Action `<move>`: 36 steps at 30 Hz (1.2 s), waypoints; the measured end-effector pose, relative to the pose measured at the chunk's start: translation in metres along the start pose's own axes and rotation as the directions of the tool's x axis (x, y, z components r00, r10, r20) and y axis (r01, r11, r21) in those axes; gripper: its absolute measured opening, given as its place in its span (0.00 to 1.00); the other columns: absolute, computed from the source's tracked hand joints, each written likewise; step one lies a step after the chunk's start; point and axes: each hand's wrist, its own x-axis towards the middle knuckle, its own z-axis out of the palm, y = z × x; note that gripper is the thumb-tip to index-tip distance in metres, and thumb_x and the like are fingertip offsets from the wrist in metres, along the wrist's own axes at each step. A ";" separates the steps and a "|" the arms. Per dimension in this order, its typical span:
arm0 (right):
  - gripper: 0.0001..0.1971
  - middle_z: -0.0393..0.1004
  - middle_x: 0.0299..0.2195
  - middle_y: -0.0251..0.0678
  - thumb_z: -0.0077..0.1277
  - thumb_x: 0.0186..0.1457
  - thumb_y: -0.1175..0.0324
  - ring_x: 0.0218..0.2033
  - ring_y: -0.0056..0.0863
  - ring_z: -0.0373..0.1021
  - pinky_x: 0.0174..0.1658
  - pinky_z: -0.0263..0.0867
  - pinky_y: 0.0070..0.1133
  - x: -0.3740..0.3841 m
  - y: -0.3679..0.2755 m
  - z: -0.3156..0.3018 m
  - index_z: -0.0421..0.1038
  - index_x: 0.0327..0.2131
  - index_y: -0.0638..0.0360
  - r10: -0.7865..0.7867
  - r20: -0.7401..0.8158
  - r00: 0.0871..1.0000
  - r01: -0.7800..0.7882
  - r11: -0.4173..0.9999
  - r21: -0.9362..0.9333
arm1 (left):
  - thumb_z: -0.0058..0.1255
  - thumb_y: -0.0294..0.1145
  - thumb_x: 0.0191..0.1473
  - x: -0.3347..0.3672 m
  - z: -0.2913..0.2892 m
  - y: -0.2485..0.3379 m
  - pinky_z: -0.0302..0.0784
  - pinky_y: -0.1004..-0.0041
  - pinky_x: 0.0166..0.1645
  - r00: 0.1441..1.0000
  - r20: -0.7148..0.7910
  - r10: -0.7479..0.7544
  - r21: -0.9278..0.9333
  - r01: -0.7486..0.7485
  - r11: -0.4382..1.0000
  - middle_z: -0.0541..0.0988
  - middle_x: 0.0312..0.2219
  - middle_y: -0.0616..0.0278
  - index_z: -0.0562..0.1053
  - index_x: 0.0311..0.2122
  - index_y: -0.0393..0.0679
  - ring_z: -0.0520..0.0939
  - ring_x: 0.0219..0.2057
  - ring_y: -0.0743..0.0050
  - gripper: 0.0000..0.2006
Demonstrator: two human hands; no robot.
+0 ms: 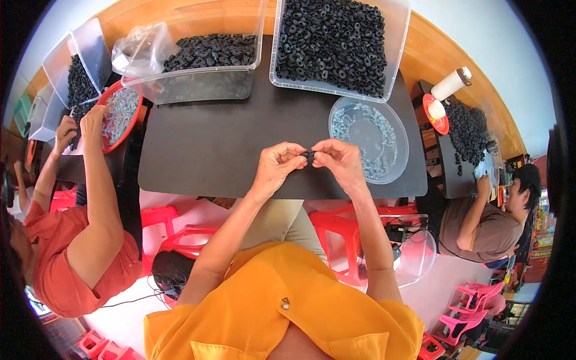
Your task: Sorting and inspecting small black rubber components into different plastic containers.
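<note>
Over the near part of the dark table [204, 150], my left hand [279, 165] and my right hand [339, 162] meet fingertip to fingertip. Between them is a small black plastic part [308, 156], pinched by the thumb and forefinger of each hand. Its exact shape is mostly covered by the fingers. Just beyond my right hand lies a round clear shallow dish [401, 144] with many tiny metal springs [375, 120] in it. Farther back, a large clear bin [396, 60] is heaped with small black ring-like parts [330, 45].
At the back left a second clear bin [249, 81] holds flat black parts [210, 51], beside a clear plastic bag [141, 48]. Co-workers sit at tables on both sides, one in a red shirt [90, 264], one in brown [480, 228]. Red stools [339, 240] stand below the table.
</note>
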 end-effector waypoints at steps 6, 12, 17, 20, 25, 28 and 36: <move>0.05 0.73 0.28 0.34 0.49 0.50 0.81 0.28 0.18 0.71 0.31 0.70 0.16 -0.001 0.002 0.001 0.70 0.33 0.67 -0.035 -0.001 0.999 0.034 0.977 -0.211 | 0.51 0.21 0.50 0.000 0.000 0.000 0.74 0.82 0.34 0.999 0.044 -0.002 0.011 0.001 1.000 0.78 0.26 0.64 0.73 0.35 0.35 0.77 0.28 0.83 0.06; 0.05 0.71 0.25 0.37 0.50 0.46 0.82 0.25 0.23 0.71 0.29 0.69 0.18 -0.001 -0.010 0.008 0.70 0.30 0.66 -0.212 0.060 0.975 0.208 0.791 -0.575 | 0.51 0.20 0.50 -0.001 0.000 0.000 0.74 0.83 0.34 0.998 0.053 -0.028 0.086 0.023 0.996 0.78 0.26 0.64 0.73 0.34 0.34 0.77 0.27 0.84 0.05; 0.03 0.70 0.23 0.40 0.50 0.45 0.82 0.22 0.31 0.70 0.25 0.65 0.22 -0.001 -0.008 0.010 0.68 0.26 0.67 -0.302 0.110 0.947 0.298 0.695 -0.655 | 0.52 0.20 0.48 -0.003 0.004 -0.003 0.70 0.84 0.28 1.000 0.018 -0.007 0.226 0.002 0.974 0.76 0.24 0.67 0.73 0.32 0.34 0.74 0.23 0.86 0.04; 0.03 0.68 0.22 0.42 0.50 0.43 0.82 0.21 0.35 0.68 0.22 0.62 0.25 -0.001 -0.008 0.015 0.66 0.24 0.66 -0.351 0.102 0.931 0.327 0.676 -0.661 | 0.53 0.19 0.46 -0.005 0.006 0.001 0.68 0.83 0.25 0.998 -0.017 0.057 0.323 -0.048 0.945 0.75 0.23 0.66 0.73 0.31 0.33 0.73 0.21 0.85 0.04; 0.03 0.66 0.23 0.46 0.45 0.44 0.81 0.24 0.48 0.66 0.25 0.62 0.35 0.002 -0.006 0.025 0.63 0.25 0.65 -0.386 0.138 0.912 0.358 0.583 -0.729 | 0.53 0.18 0.44 -0.005 0.006 0.000 0.67 0.80 0.23 0.985 -0.070 0.157 0.448 -0.109 0.887 0.75 0.21 0.63 0.73 0.29 0.31 0.72 0.19 0.84 0.05; 0.03 0.66 0.24 0.45 0.45 0.43 0.81 0.25 0.46 0.67 0.26 0.63 0.34 0.003 -0.006 0.026 0.63 0.25 0.65 -0.364 0.175 0.915 0.367 0.568 -0.736 | 0.54 0.18 0.43 -0.007 0.007 0.001 0.66 0.79 0.22 0.979 -0.097 0.180 0.458 -0.116 0.881 0.75 0.20 0.62 0.73 0.29 0.31 0.70 0.17 0.85 0.05; 0.13 0.65 0.29 0.41 0.47 0.40 0.82 0.31 0.39 0.64 0.32 0.65 0.30 -0.011 -0.008 0.039 0.65 0.34 0.64 -0.449 0.266 0.853 0.439 0.339 -0.832 | 0.56 0.23 0.41 -0.003 0.007 0.000 0.61 0.80 0.19 0.973 -0.189 0.136 0.490 -0.027 0.871 0.76 0.17 0.64 0.75 0.29 0.34 0.65 0.15 0.88 0.07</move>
